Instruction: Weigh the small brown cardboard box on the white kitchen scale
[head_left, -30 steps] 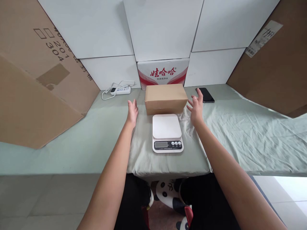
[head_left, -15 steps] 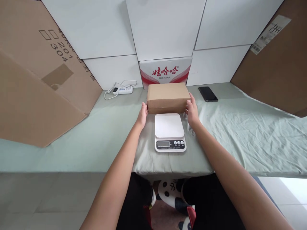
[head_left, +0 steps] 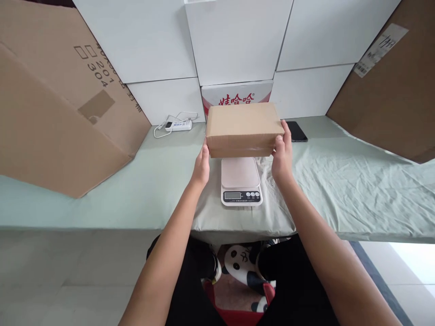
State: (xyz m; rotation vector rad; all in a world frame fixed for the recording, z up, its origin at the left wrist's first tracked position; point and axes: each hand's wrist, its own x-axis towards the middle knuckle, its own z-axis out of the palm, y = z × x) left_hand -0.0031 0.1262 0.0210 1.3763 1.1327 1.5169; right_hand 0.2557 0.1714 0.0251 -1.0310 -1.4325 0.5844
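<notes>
A brown cardboard box (head_left: 243, 122) is held up between my two hands, its top facing me. My left hand (head_left: 201, 166) grips its left end, the thumb along the near corner and the other fingers mostly hidden. At the right end my right hand (head_left: 283, 153) is closed on it, thumb on the front side. Just below and nearer to me, a white kitchen scale (head_left: 240, 174) lies on the cloth-covered table, its grey display and round buttons facing me. The box hangs over the scale's far edge.
Behind stands a white-and-red carton (head_left: 244, 93), partly hidden by the box. A white power strip with a cable (head_left: 179, 125) lies back left, a black phone (head_left: 296, 131) back right. Large cardboard sheets (head_left: 50, 99) flank the green tablecloth (head_left: 159, 181) on both sides.
Both hands have raised the cardboard box off the table and brought it nearer to me. It now covers more of the carton behind. The view has shifted slightly.
</notes>
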